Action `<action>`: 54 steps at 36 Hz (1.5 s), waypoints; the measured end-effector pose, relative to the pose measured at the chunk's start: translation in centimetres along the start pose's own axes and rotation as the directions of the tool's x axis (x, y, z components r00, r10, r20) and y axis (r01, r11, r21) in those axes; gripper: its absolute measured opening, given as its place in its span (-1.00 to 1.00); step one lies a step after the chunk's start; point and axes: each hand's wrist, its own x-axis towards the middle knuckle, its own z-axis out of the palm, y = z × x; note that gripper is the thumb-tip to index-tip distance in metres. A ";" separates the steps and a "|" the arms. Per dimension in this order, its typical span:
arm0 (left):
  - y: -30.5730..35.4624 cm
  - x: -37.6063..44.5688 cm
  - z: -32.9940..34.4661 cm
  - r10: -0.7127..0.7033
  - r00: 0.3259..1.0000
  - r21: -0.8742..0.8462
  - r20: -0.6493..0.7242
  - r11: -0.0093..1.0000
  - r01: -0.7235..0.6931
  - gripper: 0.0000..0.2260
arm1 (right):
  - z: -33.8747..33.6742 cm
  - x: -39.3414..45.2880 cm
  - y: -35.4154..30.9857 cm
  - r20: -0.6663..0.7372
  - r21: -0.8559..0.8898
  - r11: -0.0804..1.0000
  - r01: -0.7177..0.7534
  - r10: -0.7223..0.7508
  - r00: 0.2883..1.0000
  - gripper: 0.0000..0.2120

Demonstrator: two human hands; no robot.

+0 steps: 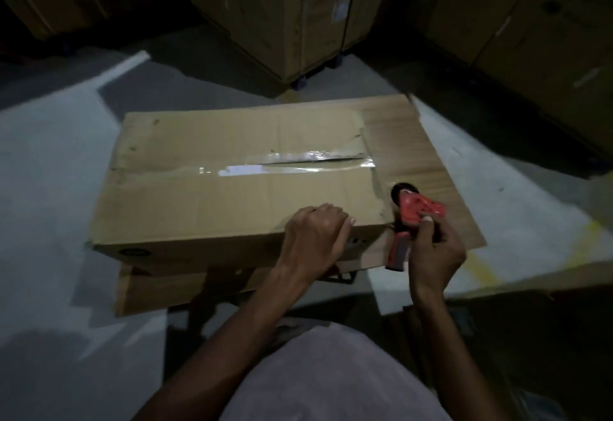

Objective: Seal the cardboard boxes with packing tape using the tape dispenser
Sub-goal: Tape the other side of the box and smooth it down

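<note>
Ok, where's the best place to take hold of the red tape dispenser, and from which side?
Take the tape dispenser by its handle, coming from the near side. The handle points back toward the person while the head faces away, beside the cardboard box. The right hand is at it now; its exact grip is unclear.

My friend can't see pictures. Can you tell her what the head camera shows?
A person's right hand holds a red tape dispenser at the right end of a cardboard box, while the left hand rests on the box's near edge. Shiny clear tape runs along the top seam. The room is dim, with big stacked boxes behind.
</note>
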 end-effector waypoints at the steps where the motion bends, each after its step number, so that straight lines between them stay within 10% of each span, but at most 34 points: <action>1: 0.7 0.4 0.6 -0.008 1.000 -0.020 -0.004 1.000 0.008 -0.82 | -0.4 0.6 1.1 0.013 -0.027 0.999 -0.032 0.033 0.999 -0.81; 10: 4.5 3.2 3.1 0.052 0.988 -0.018 0.147 0.999 -0.050 -0.80 | 1.1 3.1 9.4 0.433 -0.473 0.846 -0.246 0.467 0.771 -0.72; 14: 4.7 3.5 3.6 0.053 0.988 0.008 0.143 0.998 -0.054 -0.79 | 3.2 3.9 11.1 0.412 -0.533 0.747 -0.396 0.639 0.650 -0.44; 26: 3.4 4.9 3.5 0.077 0.993 0.064 0.084 0.995 -0.083 -0.89 | 5.3 5.8 9.8 0.299 -0.593 0.646 -0.481 0.731 0.614 -0.58; 31: 1.1 6.1 2.7 0.228 0.951 0.010 0.207 0.972 -0.235 -0.76 | 4.3 5.5 9.3 0.306 -0.542 0.706 -0.455 0.671 0.676 -0.88; 42: 1.0 7.2 3.6 0.181 0.956 -0.028 0.233 0.983 -0.179 -0.78 | 3.0 4.4 5.5 0.340 -0.204 0.803 -0.560 0.595 0.728 -0.80; 54: 2.7 9.0 5.5 0.237 0.965 0.088 0.113 0.965 -0.247 -0.82 | 0.8 7.4 3.3 0.372 0.008 0.972 -0.235 0.215 0.903 -0.89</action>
